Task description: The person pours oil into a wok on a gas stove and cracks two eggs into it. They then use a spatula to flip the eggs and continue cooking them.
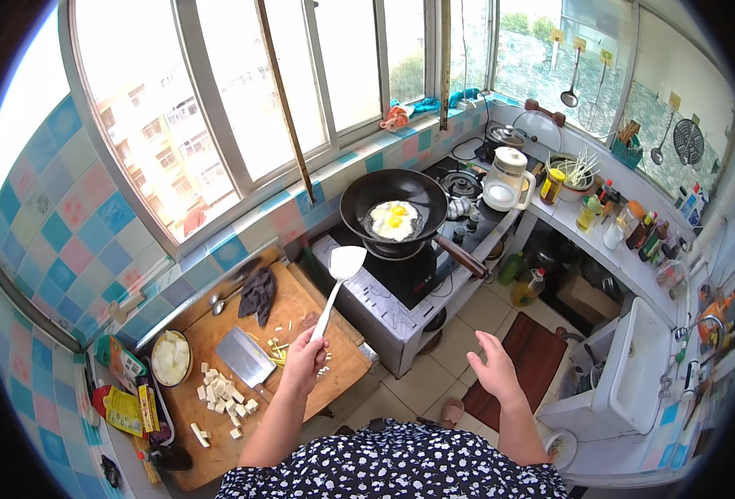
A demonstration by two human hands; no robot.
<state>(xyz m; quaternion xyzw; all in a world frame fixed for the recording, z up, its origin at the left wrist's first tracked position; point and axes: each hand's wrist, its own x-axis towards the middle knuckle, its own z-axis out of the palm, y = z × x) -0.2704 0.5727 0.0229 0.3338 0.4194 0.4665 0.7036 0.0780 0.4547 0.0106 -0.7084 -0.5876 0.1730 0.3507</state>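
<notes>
My left hand (306, 358) is closed around the handle of a metal spatula (347, 262), its blade raised beside the wok (362, 198), not touching the eggs. Two eggs with yellow yolks (394, 219) lie frying in the wok, which rests on the stove with its wooden handle toward the lower right. My right hand (493, 365) hangs in the air over the floor, fingers apart, holding nothing. Left of me, white cubes that look like tofu (223, 394), a cleaver (246, 357) and chopped yellow-green pieces (276, 352) lie on the wooden cutting board (336, 380).
A bowl of white pieces (171, 358) and a dark cloth (258, 295) are at the board's far side. A glass pitcher (503, 181) stands right of the wok, near bottles and jars along the counter. A white sink (639, 368) is at right; a red mat (517, 368) covers part of the floor.
</notes>
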